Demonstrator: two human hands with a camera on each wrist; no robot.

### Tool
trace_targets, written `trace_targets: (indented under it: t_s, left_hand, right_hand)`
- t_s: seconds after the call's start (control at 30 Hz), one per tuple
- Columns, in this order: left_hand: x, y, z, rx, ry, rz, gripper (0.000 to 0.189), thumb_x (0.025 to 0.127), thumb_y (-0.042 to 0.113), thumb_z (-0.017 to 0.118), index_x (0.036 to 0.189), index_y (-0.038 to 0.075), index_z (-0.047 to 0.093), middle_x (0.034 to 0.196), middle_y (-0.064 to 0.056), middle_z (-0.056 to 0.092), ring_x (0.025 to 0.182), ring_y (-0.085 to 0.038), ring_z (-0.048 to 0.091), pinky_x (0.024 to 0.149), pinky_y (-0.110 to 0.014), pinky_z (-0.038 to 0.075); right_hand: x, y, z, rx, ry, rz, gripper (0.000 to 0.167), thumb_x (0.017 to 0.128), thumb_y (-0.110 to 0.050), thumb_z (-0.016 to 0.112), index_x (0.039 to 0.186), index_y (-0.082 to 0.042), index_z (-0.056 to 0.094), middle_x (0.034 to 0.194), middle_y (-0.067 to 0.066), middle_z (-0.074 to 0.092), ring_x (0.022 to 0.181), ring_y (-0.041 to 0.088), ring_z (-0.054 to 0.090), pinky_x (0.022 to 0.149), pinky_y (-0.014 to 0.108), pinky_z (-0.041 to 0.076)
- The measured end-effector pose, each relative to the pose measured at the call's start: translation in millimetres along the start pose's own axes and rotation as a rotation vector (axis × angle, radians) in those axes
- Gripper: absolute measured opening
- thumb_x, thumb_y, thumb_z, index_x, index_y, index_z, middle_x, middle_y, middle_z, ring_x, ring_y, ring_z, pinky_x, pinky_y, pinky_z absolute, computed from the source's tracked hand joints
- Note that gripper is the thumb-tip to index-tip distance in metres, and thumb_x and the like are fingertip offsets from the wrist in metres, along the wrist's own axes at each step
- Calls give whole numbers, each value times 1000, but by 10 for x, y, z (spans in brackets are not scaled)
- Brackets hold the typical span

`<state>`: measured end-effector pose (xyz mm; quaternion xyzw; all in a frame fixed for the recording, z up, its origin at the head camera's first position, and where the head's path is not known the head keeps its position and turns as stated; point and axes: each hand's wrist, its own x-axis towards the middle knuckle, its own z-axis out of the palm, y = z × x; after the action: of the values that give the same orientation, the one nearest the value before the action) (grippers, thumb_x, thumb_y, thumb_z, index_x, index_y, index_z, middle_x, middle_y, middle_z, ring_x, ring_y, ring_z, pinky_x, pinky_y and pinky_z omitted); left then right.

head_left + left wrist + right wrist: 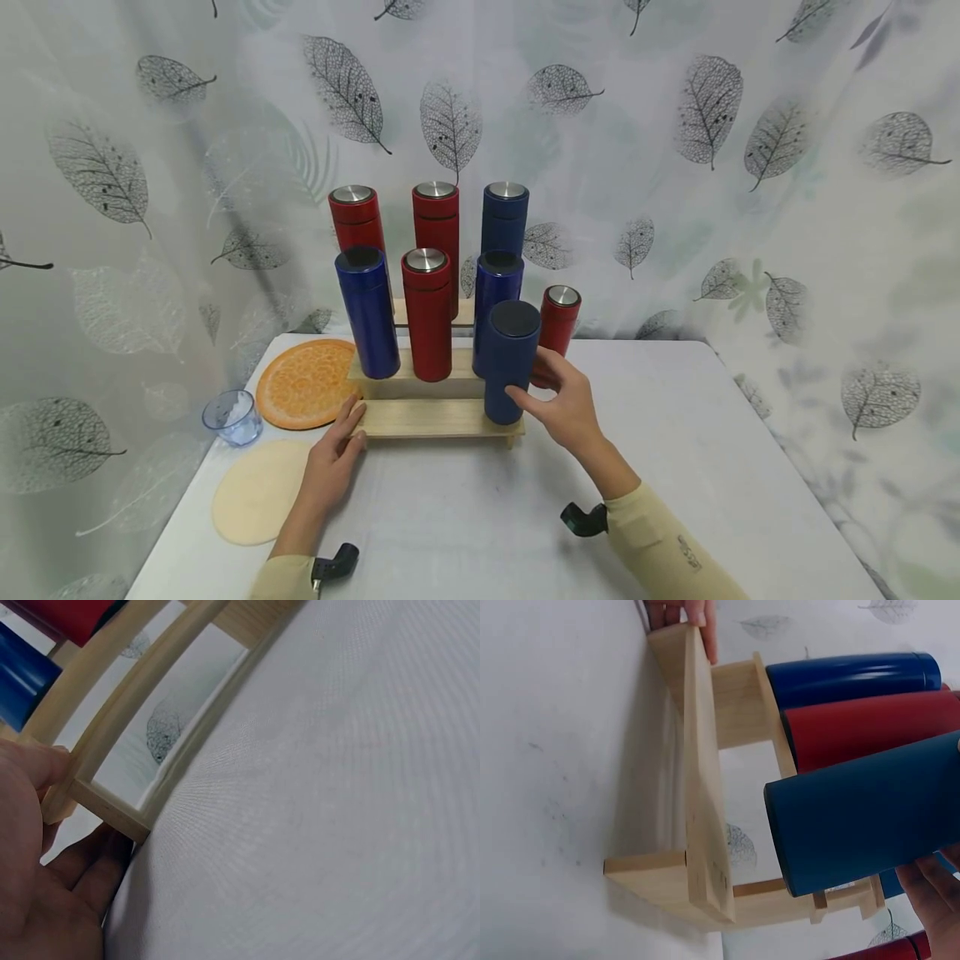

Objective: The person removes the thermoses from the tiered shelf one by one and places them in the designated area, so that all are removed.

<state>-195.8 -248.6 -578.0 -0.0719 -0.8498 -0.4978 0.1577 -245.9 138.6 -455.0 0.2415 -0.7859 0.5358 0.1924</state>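
Observation:
A dark blue thermos flask (501,371) with a black lid is in my right hand (566,404), thumb on its near side. In the right wrist view the base of this flask (855,817) is tilted and held apart from the lowest step. My left hand (330,467) holds the left end of the stepped wooden rack (427,419); the left wrist view shows its thumb and fingers about that end. On the middle step stand a glossy blue flask (369,317), a red flask (427,321) and another blue flask (497,292).
Two red flasks (356,221) (437,225) and a blue flask (505,221) stand on the top step. Another red flask (559,321) is right of the rack. At left are a blue-tinted glass (234,417), an orange round mat (303,385) and a cream round mat (258,492).

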Motion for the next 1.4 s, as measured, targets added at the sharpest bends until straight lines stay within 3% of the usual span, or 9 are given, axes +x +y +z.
trace_targets:
  t_s: [0.3, 0.8, 0.97, 1.13, 1.4]
  left_hand:
    - [-8, -3, -7, -9, 3, -3, 48, 115, 18, 58, 161, 7, 53, 173, -10, 36, 157, -40, 34, 107, -3, 30]
    - [-11, 7, -1, 0, -8, -15, 48, 115, 20, 57, 161, 8, 53, 174, -8, 36, 157, -38, 35, 106, -3, 31]
    - [-15, 0, 13, -6, -4, -4, 48, 114, 18, 58, 161, 7, 53, 173, -10, 37, 155, -39, 37, 105, -3, 33]
    - [-6, 9, 18, -3, -4, 6, 48, 115, 18, 58, 161, 6, 53, 173, -8, 37, 156, -39, 36, 107, -4, 31]
    - [-7, 21, 8, 8, 1, 5, 47, 114, 18, 58, 160, 6, 54, 173, -10, 37, 156, -40, 37, 106, -3, 31]
  right_hand:
    - [-8, 37, -67, 1, 16, 5, 64, 87, -8, 92, 145, -6, 66, 129, 7, 74, 110, 26, 75, 96, 56, 61]
    - [13, 121, -177, 34, 63, -17, 64, 84, 2, 92, 142, -2, 67, 127, 14, 73, 109, 30, 73, 97, 53, 61]
    - [19, 85, -222, 13, 83, -12, 63, 81, 11, 90, 140, 5, 67, 125, 20, 73, 108, 25, 72, 96, 42, 62]
    - [21, -139, -303, 17, 91, -37, 57, 82, 14, 87, 136, 10, 66, 124, 23, 72, 111, 18, 71, 97, 29, 59]
    - [26, -207, -381, -14, 107, -43, 57, 84, 12, 87, 137, 10, 66, 126, 23, 72, 114, 34, 72, 99, 33, 60]
